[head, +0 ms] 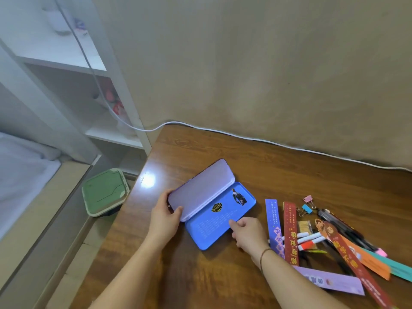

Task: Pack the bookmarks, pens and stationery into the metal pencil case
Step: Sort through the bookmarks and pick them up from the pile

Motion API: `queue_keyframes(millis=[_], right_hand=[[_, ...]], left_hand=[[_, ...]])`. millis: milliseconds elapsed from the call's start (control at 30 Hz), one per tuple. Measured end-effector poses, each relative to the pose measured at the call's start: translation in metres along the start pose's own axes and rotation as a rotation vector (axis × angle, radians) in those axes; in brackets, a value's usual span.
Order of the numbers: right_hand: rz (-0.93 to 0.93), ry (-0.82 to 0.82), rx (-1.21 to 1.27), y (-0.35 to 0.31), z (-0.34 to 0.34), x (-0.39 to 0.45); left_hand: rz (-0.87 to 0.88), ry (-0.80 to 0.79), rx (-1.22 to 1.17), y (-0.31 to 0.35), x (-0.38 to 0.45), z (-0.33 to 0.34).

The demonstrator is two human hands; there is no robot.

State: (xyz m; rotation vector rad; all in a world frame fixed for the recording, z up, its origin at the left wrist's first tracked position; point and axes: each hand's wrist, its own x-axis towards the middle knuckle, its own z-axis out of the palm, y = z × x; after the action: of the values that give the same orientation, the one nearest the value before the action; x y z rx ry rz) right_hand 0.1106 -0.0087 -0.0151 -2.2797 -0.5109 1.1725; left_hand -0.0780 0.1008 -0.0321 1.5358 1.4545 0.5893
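- Nearest us, our two bare forearms reach up from the bottom edge over the wooden counter; a thin cord band sits on the right wrist.
- A lilac bookmark lies flat by the right forearm, at the near end of the stationery scatter.
- Our right hand rests at the near right rim of the open metal pencil case; fingers curled together, thumb tip on the blue inside of the base. We cannot tell whether they grip the rim.
- Our left hand holds the left end of the raised lid; its fingers are clamped on the lid edge, thumb on the pale inner face.
- The case lies open near the counter's middle, its base holding nothing. Printed figures and a badge show on the base floor.
- Right of the case, apart from it: a blue bookmark, a red bookmark, a long red bookmark with a cartoon head, orange and teal strips, white-capped pens, dark pens.
- Just beyond those, a pink binder clip and a blue binder clip.
- Off the counter's left edge, a green-lidded bin on the floor.
- Farther, a white cable runs along the counter's back edge against the wall; white shelves stand at far left.
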Motion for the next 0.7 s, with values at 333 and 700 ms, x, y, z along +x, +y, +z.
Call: queue_keyframes(millis=[333,700], right_hand=[[0.178,0.106,0.13,-0.008,0.011,-0.004],[0.256,-0.015,0.161,-0.014,0.011,-0.004]], left_hand=[[0.099,0.233,-0.087,0.0,-0.008,0.024],[0.183,0.243,0.073,-0.005,-0.001,0.021]])
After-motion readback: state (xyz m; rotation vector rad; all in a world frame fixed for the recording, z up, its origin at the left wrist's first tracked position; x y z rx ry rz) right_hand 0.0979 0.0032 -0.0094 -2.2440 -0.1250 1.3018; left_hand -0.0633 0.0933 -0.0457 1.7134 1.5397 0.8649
